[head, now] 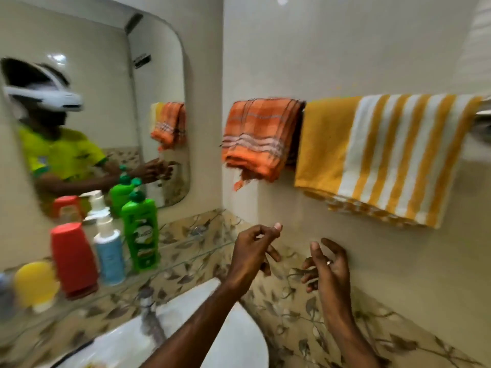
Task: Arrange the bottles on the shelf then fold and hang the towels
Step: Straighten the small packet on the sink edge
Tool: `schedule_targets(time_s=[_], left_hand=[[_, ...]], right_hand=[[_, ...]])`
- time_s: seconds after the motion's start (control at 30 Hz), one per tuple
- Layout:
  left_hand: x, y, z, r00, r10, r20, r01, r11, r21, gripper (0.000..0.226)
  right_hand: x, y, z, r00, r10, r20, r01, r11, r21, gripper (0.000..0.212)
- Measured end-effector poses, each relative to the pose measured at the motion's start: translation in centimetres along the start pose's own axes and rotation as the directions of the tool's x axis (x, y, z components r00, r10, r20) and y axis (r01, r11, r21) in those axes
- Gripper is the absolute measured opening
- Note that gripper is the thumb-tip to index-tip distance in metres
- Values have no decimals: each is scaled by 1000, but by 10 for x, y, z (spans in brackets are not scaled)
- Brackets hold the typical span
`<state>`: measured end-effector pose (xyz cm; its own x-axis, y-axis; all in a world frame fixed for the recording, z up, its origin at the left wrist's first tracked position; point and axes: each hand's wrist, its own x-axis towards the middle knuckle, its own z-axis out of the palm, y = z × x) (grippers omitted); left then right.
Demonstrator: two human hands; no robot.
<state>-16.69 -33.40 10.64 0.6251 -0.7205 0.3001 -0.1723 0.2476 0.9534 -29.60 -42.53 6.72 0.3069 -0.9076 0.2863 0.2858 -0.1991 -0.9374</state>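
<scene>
A folded orange checked towel [259,138] and a yellow-and-white striped towel [382,158] hang side by side over a wall rail [482,111]. On the glass shelf [186,257] under the mirror stand a green bottle [140,232], a blue-and-white pump bottle [109,251], a red bottle [73,258] and a yellow bottle [36,284]. My left hand [255,248] and my right hand [328,264] hover below the towels with loosely curled fingers, holding nothing. A ring shows on the right hand.
A white sink [233,328] with a metal tap [150,312] lies under my left forearm. The mirror [106,75] on the left wall reflects a person, the bottles and the orange towel. Leaf-patterned tiles run along the wall behind the shelf.
</scene>
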Motion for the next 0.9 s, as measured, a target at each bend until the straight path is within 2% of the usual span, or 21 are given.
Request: schedule_targets(time_s=[0.07, 0.17, 0.23, 0.3, 0.4, 0.5, 0.57, 0.6, 0.67, 0.73, 0.77, 0.83, 0.9], left_hand=[[-13, -16, -28, 994, -42, -99, 48, 997, 59, 37], [-38, -37, -78, 958, -99, -270, 131, 986, 104, 39], [-59, -50, -113, 916, -126, -381, 188, 973, 132, 37], [-84, -62, -148, 860, -155, -485, 244, 962, 124, 31], [-123, -78, -197, 764, -190, -616, 328, 937, 117, 36], [-163, -95, -238, 666, -218, -713, 396, 914, 90, 37], [-189, -108, -265, 602, -231, -765, 440, 895, 76, 35], [-200, -115, -277, 577, -238, -782, 470, 879, 79, 33], [-222, -133, -303, 532, -250, -809, 557, 823, 112, 29], [-240, -154, -332, 480, -229, -847, 682, 704, 196, 22], [-247, -164, -345, 460, -218, -861, 750, 614, 245, 24], [-256, -183, -368, 458, -236, -857, 830, 459, 317, 41], [-260, -203, -387, 491, -280, -825, 845, 383, 373, 54]], right_hand=[[-6, 30, 23, 989, 85, 119, -79, 996, -49, 26], [-27, 70, 65, 929, 196, 314, -169, 979, -110, 17], [-45, 97, 95, 848, 267, 457, -216, 963, -161, 11], [-70, 122, 123, 734, 323, 598, -229, 946, -230, 7], [-113, 149, 161, 563, 379, 734, -164, 922, -351, 5], [-157, 181, 195, 450, 358, 818, 5, 915, -403, 10], [-183, 204, 217, 358, 324, 876, 194, 892, -409, 10], [-195, 214, 227, 307, 318, 897, 309, 858, -410, 16], [-211, 227, 244, 203, 330, 922, 577, 721, -385, 31], [-225, 239, 261, 120, 356, 927, 774, 551, -312, 40], [-231, 246, 269, 94, 366, 926, 834, 479, -275, 41], [-238, 260, 282, 83, 389, 918, 900, 367, -237, 40], [-245, 275, 296, 90, 421, 903, 929, 292, -228, 39]])
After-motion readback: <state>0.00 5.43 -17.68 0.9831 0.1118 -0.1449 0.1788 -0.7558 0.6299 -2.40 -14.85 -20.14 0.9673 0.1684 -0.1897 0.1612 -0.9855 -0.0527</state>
